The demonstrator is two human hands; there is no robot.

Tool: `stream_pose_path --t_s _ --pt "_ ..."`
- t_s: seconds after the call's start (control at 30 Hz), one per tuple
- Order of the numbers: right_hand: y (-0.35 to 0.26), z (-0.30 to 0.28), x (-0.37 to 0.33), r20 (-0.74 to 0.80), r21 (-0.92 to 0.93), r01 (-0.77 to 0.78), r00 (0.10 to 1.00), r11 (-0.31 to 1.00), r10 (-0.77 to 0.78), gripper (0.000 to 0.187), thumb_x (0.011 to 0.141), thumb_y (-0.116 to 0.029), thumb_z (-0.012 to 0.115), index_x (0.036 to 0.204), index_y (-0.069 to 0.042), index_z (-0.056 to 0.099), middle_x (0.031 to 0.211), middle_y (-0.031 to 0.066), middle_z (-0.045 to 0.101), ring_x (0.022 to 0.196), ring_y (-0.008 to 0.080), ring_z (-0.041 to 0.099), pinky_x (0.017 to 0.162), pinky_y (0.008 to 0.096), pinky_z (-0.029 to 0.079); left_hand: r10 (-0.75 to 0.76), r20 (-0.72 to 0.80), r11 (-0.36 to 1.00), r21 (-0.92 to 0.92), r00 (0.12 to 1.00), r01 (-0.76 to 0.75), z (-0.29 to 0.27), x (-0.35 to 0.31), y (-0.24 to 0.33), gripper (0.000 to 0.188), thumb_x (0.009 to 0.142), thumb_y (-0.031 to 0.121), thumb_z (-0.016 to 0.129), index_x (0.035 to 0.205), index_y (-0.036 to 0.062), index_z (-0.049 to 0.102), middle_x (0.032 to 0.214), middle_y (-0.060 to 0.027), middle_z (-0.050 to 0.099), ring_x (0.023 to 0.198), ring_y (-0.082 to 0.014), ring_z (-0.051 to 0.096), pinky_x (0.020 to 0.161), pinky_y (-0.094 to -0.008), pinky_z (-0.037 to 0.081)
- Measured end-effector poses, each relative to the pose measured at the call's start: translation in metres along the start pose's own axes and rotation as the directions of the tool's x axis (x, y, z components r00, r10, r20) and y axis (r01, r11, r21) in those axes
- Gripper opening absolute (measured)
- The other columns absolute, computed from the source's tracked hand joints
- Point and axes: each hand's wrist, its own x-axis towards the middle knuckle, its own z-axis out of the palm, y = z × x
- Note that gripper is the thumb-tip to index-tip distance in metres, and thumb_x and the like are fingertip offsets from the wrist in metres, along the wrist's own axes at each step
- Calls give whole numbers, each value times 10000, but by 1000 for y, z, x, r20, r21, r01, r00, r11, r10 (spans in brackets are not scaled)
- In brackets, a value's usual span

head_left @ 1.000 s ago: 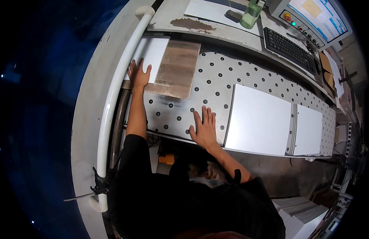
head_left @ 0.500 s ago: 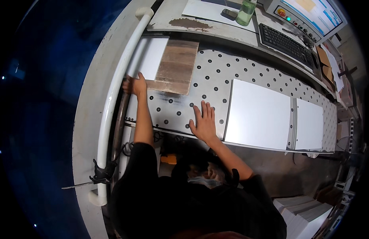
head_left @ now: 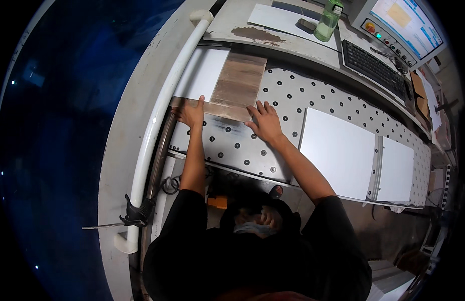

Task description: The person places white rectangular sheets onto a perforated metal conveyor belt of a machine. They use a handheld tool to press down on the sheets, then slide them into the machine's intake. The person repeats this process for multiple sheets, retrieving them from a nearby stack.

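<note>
A brown wood-grain L-shaped board (head_left: 240,80) lies at the left end of the dotted table, with a white panel (head_left: 201,75) set into its inner corner. My left hand (head_left: 191,114) rests at the board's lower-left end, thumb pointing up toward the white panel and fingers stretched left along the lower strip. The thumb and fingers are apart. At the board's lower-right corner, my right hand (head_left: 266,123) touches the edge with its fingertips, fingers extended.
A white guard rail (head_left: 157,110) runs along the left side. Further right on the table (head_left: 232,155) lie a large white panel (head_left: 335,150) and smaller white panels (head_left: 396,168). Behind are a keyboard (head_left: 375,70), green bottle (head_left: 328,22), phone (head_left: 306,26) and screen (head_left: 405,22).
My right hand has moved from the bare table to the board's lower-right corner. My left hand stays by the board's lower-left end, slightly shifted. The whole view has shifted a little.
</note>
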Motion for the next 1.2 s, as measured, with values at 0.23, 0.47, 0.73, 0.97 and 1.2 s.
stream_pose_path --t_s 0.23,0.47,0.73,0.97,1.2 --pt "3 14 -7 -52 19 26 998 999 -25 505 923 -387 682 1325 -97 584 1432 237 517 1384 478 416 1156 592 320 73 58 995 -67 996 -69 -9 -3 2 949 806 692 700 1530 125 465 1554 -319 385 1503 -569 110 1197 -666 67" --pt "-20 49 25 -130 139 48 991 989 -30 543 827 -171 704 1346 -87 569 1453 240 489 1406 464 389 1162 624 257 73 -49 997 39 996 -71 -4 -3 8 977 800 729 684 1471 37 525 1464 -289 519 1462 -484 326 1207 -603 153" --pt "-85 94 94 -73 371 100 994 923 -79 703 826 -194 675 1468 -39 435 1494 334 428 1454 461 340 1194 647 155 93 -15 995 -24 996 -94 -2 3 -5 870 815 665 716 1409 42 594 1448 -316 519 1452 -508 311 1226 -563 141" --pt "-82 94 91 -50 352 106 994 930 -94 701 840 -192 655 1487 -52 427 1489 329 450 1460 432 356 1212 605 160 29 64 996 -85 998 -23 -6 1 -7 901 825 664 707 1413 -6 576 1454 -331 504 1462 -530 257 1220 -561 171" --pt "-80 93 95 -87 354 127 991 927 -102 664 838 -170 640 1458 -9 470 1466 336 474 1447 435 376 1216 603 159 46 74 998 -45 996 -42 -5 7 -8 986 810 735 672 1445 -7 541 1476 -326 486 1480 -504 239 1227 -553 132"
